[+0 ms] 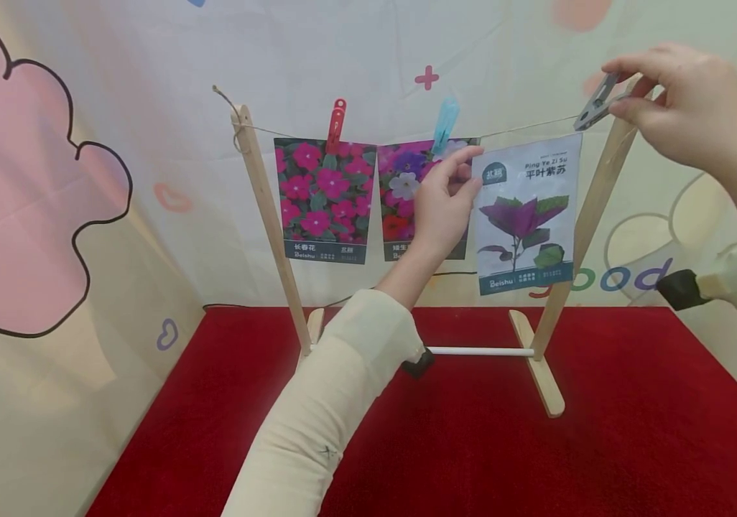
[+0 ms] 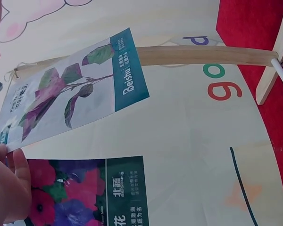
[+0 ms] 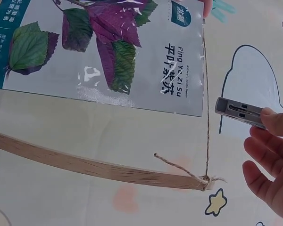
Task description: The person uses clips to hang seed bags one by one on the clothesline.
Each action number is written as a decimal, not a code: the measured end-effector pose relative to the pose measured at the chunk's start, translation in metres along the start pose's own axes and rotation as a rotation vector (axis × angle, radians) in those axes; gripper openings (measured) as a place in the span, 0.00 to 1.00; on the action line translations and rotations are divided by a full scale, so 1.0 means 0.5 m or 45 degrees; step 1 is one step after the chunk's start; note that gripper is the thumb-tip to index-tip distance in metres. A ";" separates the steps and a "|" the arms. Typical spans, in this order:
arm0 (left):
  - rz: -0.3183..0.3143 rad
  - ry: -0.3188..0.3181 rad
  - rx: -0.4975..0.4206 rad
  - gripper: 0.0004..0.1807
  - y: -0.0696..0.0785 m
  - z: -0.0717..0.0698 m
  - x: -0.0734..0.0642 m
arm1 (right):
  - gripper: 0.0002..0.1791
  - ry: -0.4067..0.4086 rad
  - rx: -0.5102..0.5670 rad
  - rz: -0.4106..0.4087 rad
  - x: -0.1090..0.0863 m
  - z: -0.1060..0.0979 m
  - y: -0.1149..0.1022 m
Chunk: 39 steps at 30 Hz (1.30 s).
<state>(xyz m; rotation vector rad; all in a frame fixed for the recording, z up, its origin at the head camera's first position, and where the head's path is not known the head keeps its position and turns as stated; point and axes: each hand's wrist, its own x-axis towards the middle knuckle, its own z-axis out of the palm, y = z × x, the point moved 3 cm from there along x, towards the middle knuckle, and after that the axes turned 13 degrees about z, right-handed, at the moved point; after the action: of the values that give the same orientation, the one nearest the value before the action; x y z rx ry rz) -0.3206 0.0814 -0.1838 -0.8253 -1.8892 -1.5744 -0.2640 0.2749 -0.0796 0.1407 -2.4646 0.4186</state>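
Note:
My left hand (image 1: 441, 208) pinches the upper left corner of a seed packet (image 1: 526, 222) with purple and green leaves. The packet hangs upright just below a twine line (image 1: 533, 127), its top edge close to it. In the right wrist view, the twine (image 3: 207, 70) runs along that edge. My right hand (image 1: 694, 104) holds a grey clothespin (image 3: 238, 112) between thumb and fingers, near the packet's upper right corner and beside the twine. Behind my left hand hangs a mixed-flower packet (image 1: 391, 188), partly hidden, under a light blue clothespin (image 1: 445, 126).
A pink-flower packet (image 1: 326, 197) hangs farther left from a red clothespin (image 1: 337, 123). Wooden posts, left (image 1: 271, 215) and right (image 1: 601, 190), carry the twine; a white rod (image 1: 481, 351) joins them low down. The frame stands on a red cloth (image 1: 472, 445) before a printed backdrop (image 1: 504, 57).

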 end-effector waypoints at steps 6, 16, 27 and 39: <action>0.037 0.029 -0.006 0.18 0.011 0.008 0.004 | 0.17 -0.011 -0.027 0.016 0.009 0.001 -0.003; 0.061 0.070 0.075 0.17 0.020 0.017 0.013 | 0.17 0.015 -0.041 0.013 0.019 0.004 -0.012; 0.052 0.096 0.113 0.18 0.019 0.021 0.020 | 0.14 0.001 -0.099 -0.017 0.034 0.007 -0.022; 0.043 0.114 0.128 0.17 0.022 0.031 0.022 | 0.14 -0.051 -0.165 0.014 0.050 0.006 -0.030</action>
<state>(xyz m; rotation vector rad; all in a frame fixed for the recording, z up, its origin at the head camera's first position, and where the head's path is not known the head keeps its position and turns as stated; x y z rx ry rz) -0.3201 0.0994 -0.1709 -0.7278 -1.8642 -1.4591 -0.2829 0.2598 -0.0627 0.0827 -2.5240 0.2618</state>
